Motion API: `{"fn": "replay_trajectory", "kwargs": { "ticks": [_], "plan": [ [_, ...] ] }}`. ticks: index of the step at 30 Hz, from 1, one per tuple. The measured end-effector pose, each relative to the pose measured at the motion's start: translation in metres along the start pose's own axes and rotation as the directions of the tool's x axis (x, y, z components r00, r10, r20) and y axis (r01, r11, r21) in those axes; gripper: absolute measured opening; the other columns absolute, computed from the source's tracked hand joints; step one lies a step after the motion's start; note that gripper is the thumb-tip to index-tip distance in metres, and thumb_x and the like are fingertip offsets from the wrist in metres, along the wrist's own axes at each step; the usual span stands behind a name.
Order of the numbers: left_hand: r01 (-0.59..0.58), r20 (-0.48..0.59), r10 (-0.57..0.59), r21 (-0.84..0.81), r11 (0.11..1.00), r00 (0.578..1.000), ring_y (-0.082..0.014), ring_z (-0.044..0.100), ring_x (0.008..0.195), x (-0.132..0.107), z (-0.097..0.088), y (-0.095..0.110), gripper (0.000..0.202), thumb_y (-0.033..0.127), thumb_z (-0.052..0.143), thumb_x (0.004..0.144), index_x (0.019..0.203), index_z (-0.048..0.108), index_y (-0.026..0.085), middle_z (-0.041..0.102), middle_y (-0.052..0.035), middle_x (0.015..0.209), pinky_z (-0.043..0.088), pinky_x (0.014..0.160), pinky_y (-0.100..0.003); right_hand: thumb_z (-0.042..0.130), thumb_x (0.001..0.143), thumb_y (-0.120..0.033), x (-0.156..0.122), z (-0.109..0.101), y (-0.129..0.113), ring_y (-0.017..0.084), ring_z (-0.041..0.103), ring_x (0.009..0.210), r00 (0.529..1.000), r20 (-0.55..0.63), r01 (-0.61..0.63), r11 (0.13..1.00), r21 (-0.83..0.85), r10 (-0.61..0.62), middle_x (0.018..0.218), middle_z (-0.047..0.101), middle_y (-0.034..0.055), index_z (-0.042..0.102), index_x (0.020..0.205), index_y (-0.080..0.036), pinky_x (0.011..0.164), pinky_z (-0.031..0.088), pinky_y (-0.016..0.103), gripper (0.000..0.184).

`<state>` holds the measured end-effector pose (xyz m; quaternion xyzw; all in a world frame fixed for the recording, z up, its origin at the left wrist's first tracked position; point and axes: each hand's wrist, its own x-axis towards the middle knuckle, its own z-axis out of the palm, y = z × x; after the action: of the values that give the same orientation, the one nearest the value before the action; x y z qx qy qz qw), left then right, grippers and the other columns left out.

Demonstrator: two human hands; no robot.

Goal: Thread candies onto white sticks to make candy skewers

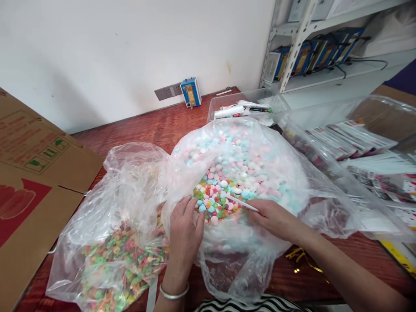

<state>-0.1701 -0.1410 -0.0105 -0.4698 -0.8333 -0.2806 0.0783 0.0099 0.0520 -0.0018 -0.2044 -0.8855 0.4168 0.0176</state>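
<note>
A big clear plastic bag (260,173) full of small pastel sweets, pink, white and blue, lies open on the wooden table (156,125). My left hand (184,234) rests flat on the bag's near edge, fingers stretched out beside the sweets. My right hand (273,216) is closed on a thin white stick (242,203) that points into the heap of sweets. To the left lies a second clear bag (120,242) holding brighter orange, green and pink ring-shaped sweets.
A cardboard box (29,182) stands at the left. Behind the bags is a clear plastic tray (247,108) with tubes and pens. Bagged printed cards (357,151) fill the right side. A metal shelf (325,47) and a blue device (191,92) stand by the wall.
</note>
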Motion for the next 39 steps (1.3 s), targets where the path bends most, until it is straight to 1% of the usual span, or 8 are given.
{"fn": "replay_trajectory", "kwargs": {
  "ticks": [6,11,14,18,27,35,37,39],
  "plan": [
    [0.015,0.047,-0.016,0.004,1.000,0.999,-0.0265,0.055,0.121,-0.016,0.012,-0.007,0.032,0.027,0.058,0.090,0.121,0.060,0.019,0.060,-0.0130,0.128,0.046,0.103,-0.047,0.044,0.093,-0.039,-0.010,-0.018,0.015,0.024,0.065,0.083,0.957,-0.276,-0.138,0.977,-0.162,0.089,0.094,0.071,0.0064,0.063,0.106,-0.021,0.070,0.046,0.030,0.029],
    [-0.005,-0.048,0.004,-0.019,1.000,0.999,-0.0249,0.055,0.118,-0.021,0.006,0.006,0.028,0.020,0.056,0.091,0.119,0.061,0.018,0.062,-0.0125,0.123,0.047,0.101,-0.045,0.040,0.098,-0.036,0.008,-0.023,0.019,0.029,0.065,0.080,0.787,-0.602,-0.531,0.644,-0.550,0.135,0.106,0.066,0.0179,0.045,0.138,-0.013,0.058,0.042,0.033,0.046],
    [-0.039,-0.059,0.035,-0.059,0.998,0.998,-0.0222,0.059,0.106,-0.011,0.008,0.014,0.023,0.016,0.054,0.091,0.111,0.064,0.019,0.066,-0.0101,0.111,0.050,0.094,-0.040,0.040,0.099,-0.029,0.012,-0.014,0.029,0.029,0.063,0.085,0.822,-0.567,-0.504,0.531,-0.681,0.053,0.099,0.066,0.0186,0.046,0.134,-0.005,0.063,0.041,0.033,0.043],
    [-0.085,0.130,0.093,-0.063,0.994,0.987,-0.0226,0.059,0.096,0.012,0.029,0.024,0.019,0.012,0.054,0.089,0.101,0.067,0.020,0.068,-0.0080,0.096,0.049,0.085,-0.037,0.043,0.098,-0.033,0.001,-0.015,0.029,0.030,0.060,0.088,0.853,-0.522,-0.447,0.497,-0.743,-0.012,0.106,0.065,0.0196,0.054,0.123,-0.005,0.069,0.039,0.036,0.038],
    [-0.044,0.221,0.051,-0.035,0.998,0.974,-0.0237,0.055,0.087,0.032,0.071,0.017,0.016,0.011,0.050,0.089,0.085,0.065,0.017,0.061,-0.0094,0.092,0.046,0.080,-0.038,0.052,0.093,-0.018,0.035,0.017,-0.022,0.029,0.056,0.096,0.972,-0.202,-0.027,0.791,-0.612,-0.123,0.098,0.068,0.0125,0.066,0.092,-0.016,0.077,0.033,0.037,0.015],
    [0.105,0.181,-0.067,-0.206,0.973,0.981,-0.0206,0.059,0.086,0.033,0.061,0.017,0.011,0.015,0.054,0.089,0.081,0.061,0.018,0.064,-0.0065,0.088,0.047,0.080,-0.035,0.049,0.090,-0.013,0.062,0.040,-0.006,0.026,0.057,0.091,0.964,-0.258,-0.051,0.909,-0.414,-0.063,0.093,0.066,0.0133,0.061,0.081,-0.016,0.074,0.035,0.034,0.015],
    [0.221,0.169,-0.174,-0.318,0.922,0.970,-0.0180,0.062,0.082,0.031,0.055,0.018,0.009,0.020,0.053,0.091,0.089,0.062,0.018,0.066,-0.0054,0.088,0.050,0.077,-0.032,0.049,0.091,-0.018,0.060,0.035,-0.005,0.021,0.058,0.083,0.960,-0.277,-0.057,0.947,-0.316,-0.034,0.088,0.065,0.0085,0.058,0.084,-0.017,0.070,0.038,0.030,0.011],
    [0.431,0.237,-0.361,-0.559,0.708,0.902,-0.0158,0.065,0.074,0.030,0.048,0.018,0.010,0.027,0.058,0.089,0.091,0.061,0.018,0.068,-0.0038,0.083,0.053,0.070,-0.029,0.048,0.090,-0.020,0.061,0.030,-0.006,0.017,0.058,0.075,0.961,-0.275,-0.047,0.976,-0.213,-0.013,0.083,0.065,0.0030,0.056,0.089,-0.019,0.066,0.039,0.026,0.008]
  ]
}}
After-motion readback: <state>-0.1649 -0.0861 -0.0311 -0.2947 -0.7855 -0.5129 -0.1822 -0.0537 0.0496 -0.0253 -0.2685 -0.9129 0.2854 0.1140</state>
